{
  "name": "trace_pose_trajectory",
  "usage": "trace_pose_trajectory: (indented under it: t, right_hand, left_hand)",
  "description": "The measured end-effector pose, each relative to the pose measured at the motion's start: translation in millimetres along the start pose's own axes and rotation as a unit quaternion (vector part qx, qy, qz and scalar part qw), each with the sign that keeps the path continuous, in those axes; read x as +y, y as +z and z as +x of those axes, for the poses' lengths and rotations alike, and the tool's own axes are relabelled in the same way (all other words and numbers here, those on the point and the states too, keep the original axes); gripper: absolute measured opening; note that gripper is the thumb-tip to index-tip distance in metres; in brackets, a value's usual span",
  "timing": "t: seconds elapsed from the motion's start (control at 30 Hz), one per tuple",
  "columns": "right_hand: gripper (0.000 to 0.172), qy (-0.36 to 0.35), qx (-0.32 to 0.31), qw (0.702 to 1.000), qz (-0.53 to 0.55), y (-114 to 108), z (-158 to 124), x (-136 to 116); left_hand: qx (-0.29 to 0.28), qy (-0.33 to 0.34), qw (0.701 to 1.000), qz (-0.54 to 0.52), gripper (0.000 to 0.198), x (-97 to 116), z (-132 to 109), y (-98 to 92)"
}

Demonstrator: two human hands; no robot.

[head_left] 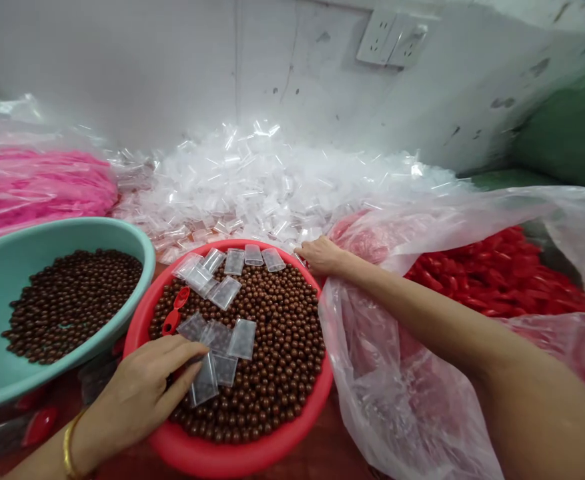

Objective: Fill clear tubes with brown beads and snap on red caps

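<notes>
A red basin [242, 460] full of small brown balls [277, 347] stands in front of me. Several flat clear plastic cases [243, 339] lie on the balls, some by the far rim. Over the near left side, my left hand [147, 380] has thumb and forefinger closed at the edge of one clear case [205, 385]. My right hand [322, 256] reaches past the far right rim to the heap of clear cases [252, 180]. Its fingers are curled together, and what they grip is hard to see. A red flip cap [176, 311] rests on the balls at the left.
To the left, a teal basin [147, 253] holds more brown balls. Behind it sits a bag of pink pieces [47, 187]. An open plastic bag [387, 393] of red pieces [497, 280] is under and beside my right arm. The wall [172, 67] has sockets [392, 40].
</notes>
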State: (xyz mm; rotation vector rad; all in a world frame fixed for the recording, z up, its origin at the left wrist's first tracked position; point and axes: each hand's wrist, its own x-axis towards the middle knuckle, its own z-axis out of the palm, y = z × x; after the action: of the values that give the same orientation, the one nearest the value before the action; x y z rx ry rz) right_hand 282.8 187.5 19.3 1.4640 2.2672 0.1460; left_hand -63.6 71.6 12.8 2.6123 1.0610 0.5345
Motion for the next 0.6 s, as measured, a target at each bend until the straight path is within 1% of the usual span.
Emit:
trace_pose_trajectory:
  t: [0.13,0.27,0.33,0.4,0.47,0.5,0.53,0.57,0.6]
  right_hand:
    - [0.027,0.023,0.029,0.999,0.018,4,1,6]
    - [0.022,0.085,0.08,0.992,0.041,-5,-10,18]
    - [0.019,0.106,0.118,0.985,0.07,-11,-19,23]
    - [0.016,0.112,0.179,0.965,0.153,-17,-29,22]
    - [0.013,0.11,0.232,0.927,0.274,-24,-37,14]
    - [0.012,0.108,0.24,0.906,0.33,-28,-40,8]
    - [0.011,0.104,0.233,0.892,0.373,-33,-42,0]
    - [0.012,0.092,0.215,0.883,0.407,-38,-43,-9]
    - [0.019,0.07,0.192,0.879,0.43,-43,-44,-17]
  left_hand:
    - [0.009,-0.004,1.0,-0.01,0.023,-1,0,1.4]
    - [0.009,-0.006,1.0,-0.006,0.024,-2,-1,1.0]
    - [0.004,-0.009,1.0,-0.004,0.025,-2,-1,1.4]
    - [-0.001,-0.014,1.0,-0.003,0.027,-2,-1,1.8]
    - [-0.006,-0.022,1.0,-0.001,0.028,-1,-1,2.2]
    - [-0.009,-0.027,1.0,-0.001,0.029,0,-1,2.3]
    - [-0.012,-0.033,0.999,0.001,0.03,0,-1,2.3]
    - [-0.014,-0.037,0.999,0.003,0.031,0,-1,2.3]
    - [-0.016,-0.041,0.999,0.006,0.031,1,-1,2.3]
